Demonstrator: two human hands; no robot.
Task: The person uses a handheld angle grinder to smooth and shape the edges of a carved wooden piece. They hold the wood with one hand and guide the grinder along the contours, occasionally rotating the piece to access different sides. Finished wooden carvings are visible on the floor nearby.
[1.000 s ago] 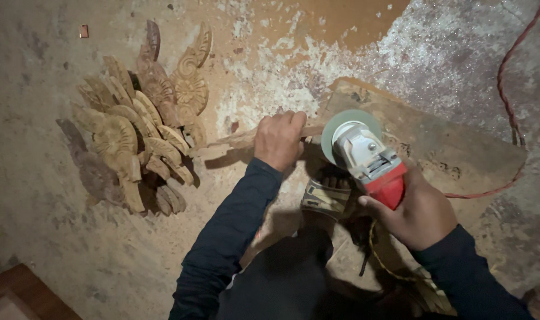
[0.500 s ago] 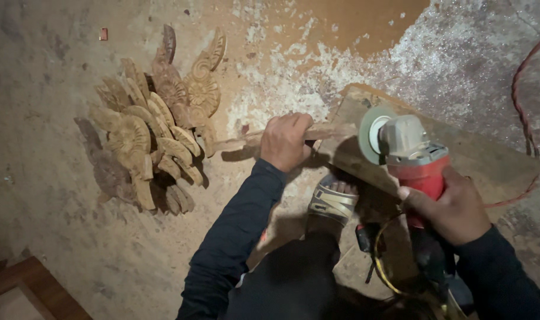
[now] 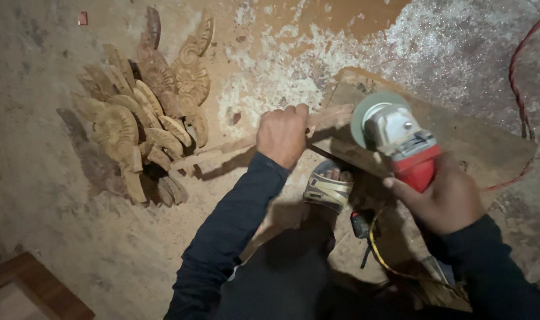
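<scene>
My left hand (image 3: 283,134) grips a long carved wooden piece (image 3: 222,149) that lies across the edge of a wooden board (image 3: 489,148) on the floor. My right hand (image 3: 444,198) holds a red and grey angle grinder (image 3: 397,139), its round disc (image 3: 364,115) raised beside the wooden piece's right end. Whether the disc touches the wood I cannot tell. My sandalled foot (image 3: 329,186) rests below the board's near edge.
A pile of several carved wooden ornaments (image 3: 142,112) lies on the dusty floor to the left. A red cord (image 3: 521,89) runs along the right, a yellow cable (image 3: 382,255) curls near my leg. A wooden frame corner (image 3: 33,290) sits bottom left.
The grinder has moved right and up over the board, with its disc tilting. My left hand has stayed on the wooden piece.
</scene>
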